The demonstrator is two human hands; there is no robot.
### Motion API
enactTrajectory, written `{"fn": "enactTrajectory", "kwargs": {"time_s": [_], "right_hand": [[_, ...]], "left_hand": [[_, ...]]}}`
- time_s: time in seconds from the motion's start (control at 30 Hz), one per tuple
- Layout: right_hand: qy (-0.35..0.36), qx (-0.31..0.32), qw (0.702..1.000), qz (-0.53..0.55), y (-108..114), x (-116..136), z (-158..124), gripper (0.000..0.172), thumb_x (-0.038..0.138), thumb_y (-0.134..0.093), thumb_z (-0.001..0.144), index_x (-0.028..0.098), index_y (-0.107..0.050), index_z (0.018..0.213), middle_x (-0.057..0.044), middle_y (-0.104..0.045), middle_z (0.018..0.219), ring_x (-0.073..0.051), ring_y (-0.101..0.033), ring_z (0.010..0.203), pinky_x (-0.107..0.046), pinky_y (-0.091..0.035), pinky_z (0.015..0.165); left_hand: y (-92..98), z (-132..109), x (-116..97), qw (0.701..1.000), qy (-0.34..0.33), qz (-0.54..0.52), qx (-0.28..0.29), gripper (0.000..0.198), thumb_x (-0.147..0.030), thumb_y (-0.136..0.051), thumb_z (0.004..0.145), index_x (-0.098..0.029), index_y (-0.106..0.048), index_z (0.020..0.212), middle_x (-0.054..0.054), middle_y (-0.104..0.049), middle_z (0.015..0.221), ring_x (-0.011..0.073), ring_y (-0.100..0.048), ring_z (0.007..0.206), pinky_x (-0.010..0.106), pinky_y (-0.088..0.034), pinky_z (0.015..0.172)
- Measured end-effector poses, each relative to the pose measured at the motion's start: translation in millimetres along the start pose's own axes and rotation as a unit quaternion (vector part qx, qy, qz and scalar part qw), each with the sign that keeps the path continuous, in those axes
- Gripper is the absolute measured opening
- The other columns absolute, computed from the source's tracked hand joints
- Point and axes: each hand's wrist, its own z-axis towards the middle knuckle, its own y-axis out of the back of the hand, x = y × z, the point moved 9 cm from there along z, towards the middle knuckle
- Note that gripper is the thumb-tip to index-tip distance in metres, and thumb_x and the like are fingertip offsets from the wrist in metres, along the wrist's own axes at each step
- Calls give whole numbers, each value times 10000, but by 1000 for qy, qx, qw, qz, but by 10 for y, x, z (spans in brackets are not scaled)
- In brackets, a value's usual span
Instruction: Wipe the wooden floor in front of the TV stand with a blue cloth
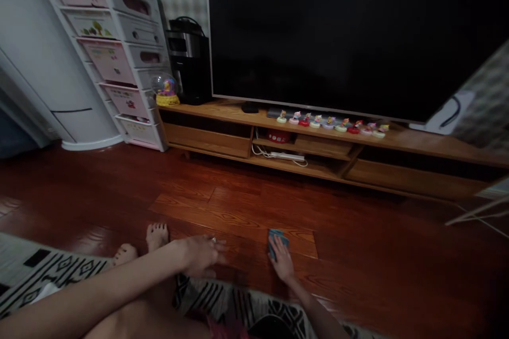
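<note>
A small blue cloth (284, 233) lies on the reddish-brown wood floor (238, 212). My right hand (283, 260) presses down on it, with the fingers over its near part and some of the cloth hidden beneath them. To the left, my left hand (202, 255) hovers over the floor by my leg with nothing in it. Its fingers are stretched out and a little blurred, and a ring (213, 240) shows on one of them.
A patterned rug (242, 304) lies under my legs, and my bare feet (157, 235) rest at its edge. Ahead stands a low wooden TV cabinet (214, 140) with a row of small figurines (318, 121). A drawer tower (113, 61) rises at the left.
</note>
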Motion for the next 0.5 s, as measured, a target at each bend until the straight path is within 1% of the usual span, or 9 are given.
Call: {"fn": "enactTrajectory", "kwargs": {"time_s": [0.07,0.13,0.2,0.23,0.27,0.33,0.4,0.43,0.5], "right_hand": [[-74,-50,996,-18,163,-674,-128,640,316,-302,934,240,-338,1569,-42,-269,1656,-204,-190,1533,-445,-222,1218],[-155,-101,982,-31,326,-1254,-313,653,330,-257,934,196,-337,1568,-81,-283,1648,-229,-198,1531,-467,-240,1205],[-232,-146,961,-33,464,-1631,-463,671,336,-237,928,149,-339,1564,-128,-292,1638,-262,-203,1528,-492,-248,1192],[-270,-166,948,-31,515,-1730,-500,681,336,-236,922,122,-341,1560,-156,-293,1632,-285,-204,1525,-511,-249,1185],[-307,-184,933,-26,554,-1768,-506,691,336,-240,916,93,-339,1556,-188,-290,1626,-312,-202,1522,-536,-246,1176],[-367,-213,905,-14,593,-1661,-413,710,330,-252,908,36,-323,1551,-248,-269,1617,-363,-186,1516,-588,-233,1158],[-387,-226,894,-3,583,-1337,-173,718,315,-262,906,6,-297,1552,-278,-237,1618,-386,-162,1516,-614,-217,1150],[-374,-224,900,0,558,-1106,-4,714,304,-266,907,13,-285,1559,-269,-226,1625,-378,-151,1520,-611,-205,1156],[-308,-196,931,5,445,-539,369,701,276,-281,911,66,-260,1580,-217,-215,1645,-334,-132,1533,-583,-172,1181]], "left_hand": [[-56,-5,19,1000,3,-4,5,432,-359,-599,915,-316,-607,1344,64,-531,1508,267,-439,1423,458,-359,1174],[-78,-12,9,1000,4,-9,8,432,-392,-604,911,-326,-607,1338,61,-524,1514,271,-429,1430,464,-354,1175],[-82,-22,-15,1000,7,-12,14,421,-416,-607,907,-331,-618,1318,57,-525,1514,276,-417,1437,471,-349,1178],[-81,-28,-28,1000,8,-12,17,414,-419,-607,906,-327,-623,1309,59,-536,1505,280,-415,1438,475,-352,1176],[-79,-34,-41,1000,9,-13,20,403,-415,-602,910,-320,-629,1301,66,-552,1489,283,-417,1437,477,-360,1171],[-74,-44,-61,1000,8,-13,24,379,-390,-587,922,-303,-641,1287,82,-584,1454,290,-431,1428,483,-374,1160],[-65,-50,-73,1000,3,-16,24,361,-366,-582,929,-297,-649,1277,86,-597,1439,293,-446,1417,490,-377,1159],[-61,-51,-75,1000,2,-16,24,356,-361,-579,934,-296,-650,1276,84,-597,1439,292,-447,1416,492,-375,1161],[-59,-49,-69,999,3,-12,29,361,-365,-575,941,-300,-640,1290,79,-589,1447,286,-437,1424,489,-372,1165]]}}
